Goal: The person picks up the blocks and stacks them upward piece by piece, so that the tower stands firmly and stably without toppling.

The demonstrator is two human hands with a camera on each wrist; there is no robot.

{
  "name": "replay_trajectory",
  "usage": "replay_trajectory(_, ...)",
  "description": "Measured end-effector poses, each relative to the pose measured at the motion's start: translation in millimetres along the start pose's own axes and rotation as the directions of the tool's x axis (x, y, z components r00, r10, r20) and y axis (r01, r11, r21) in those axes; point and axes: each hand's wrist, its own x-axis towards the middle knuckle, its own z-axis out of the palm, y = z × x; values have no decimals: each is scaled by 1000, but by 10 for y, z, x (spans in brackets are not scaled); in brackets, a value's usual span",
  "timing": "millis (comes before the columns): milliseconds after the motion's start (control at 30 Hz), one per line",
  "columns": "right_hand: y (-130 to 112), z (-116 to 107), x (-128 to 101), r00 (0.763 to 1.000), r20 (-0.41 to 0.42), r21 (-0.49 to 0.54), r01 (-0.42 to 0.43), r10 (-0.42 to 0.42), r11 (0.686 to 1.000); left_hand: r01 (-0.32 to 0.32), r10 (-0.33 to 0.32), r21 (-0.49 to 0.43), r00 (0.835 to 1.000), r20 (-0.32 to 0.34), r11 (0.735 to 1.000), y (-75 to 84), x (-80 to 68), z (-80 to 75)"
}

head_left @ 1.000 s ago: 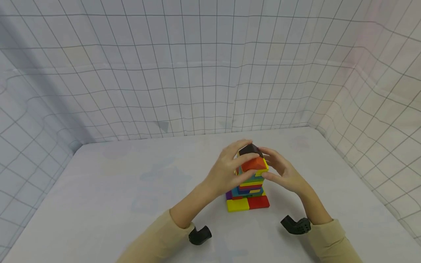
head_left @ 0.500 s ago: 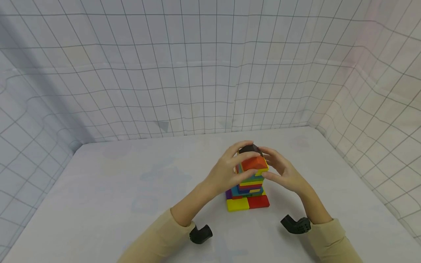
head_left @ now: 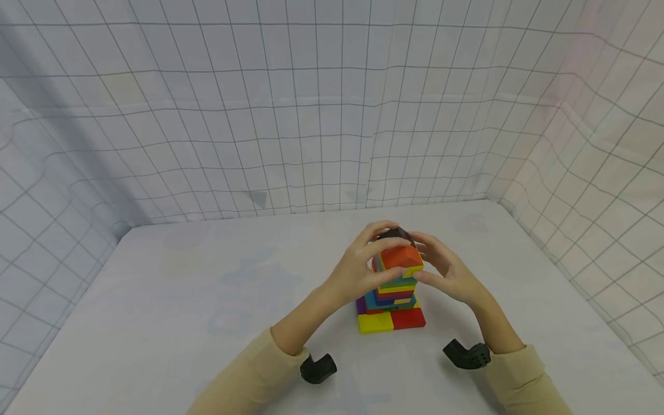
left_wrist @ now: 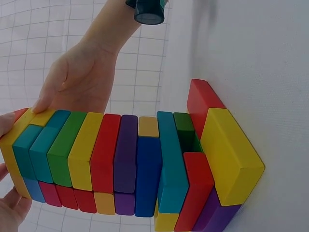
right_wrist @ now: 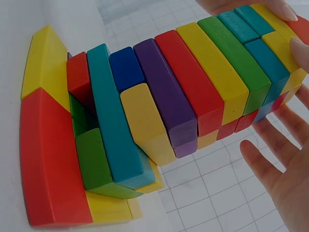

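Head view: the left hand [head_left: 358,271] curls over the near-left top of the block tower [head_left: 392,294], thumb and fingers pinching the dark block [head_left: 393,234] and the orange block [head_left: 400,256] at its top. The tower stands on the white table [head_left: 155,300], right of centre. The right hand [head_left: 450,271] has nearly straight fingers resting against the tower's right side.

light: bright, even, diffuse | shadows: soft, faint | focus: sharp | edges: wide-angle bending of grid lines
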Motion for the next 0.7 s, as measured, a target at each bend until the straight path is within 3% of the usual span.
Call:
replay_trajectory(300,9,6,-2,1000,1,0,3,-3,1000,55,-54,-79,998,13,995,-38,-2,10)
replay_trajectory(567,29,2,-11,1000,3,-2,3,-3,1000,54,-53,-97,999,10,994,-52,-5,7)
replay_trajectory(700,41,5,-18,1000,0,-3,10,-10,1000,87,-86,-95,996,15,992,-67,-48,-39)
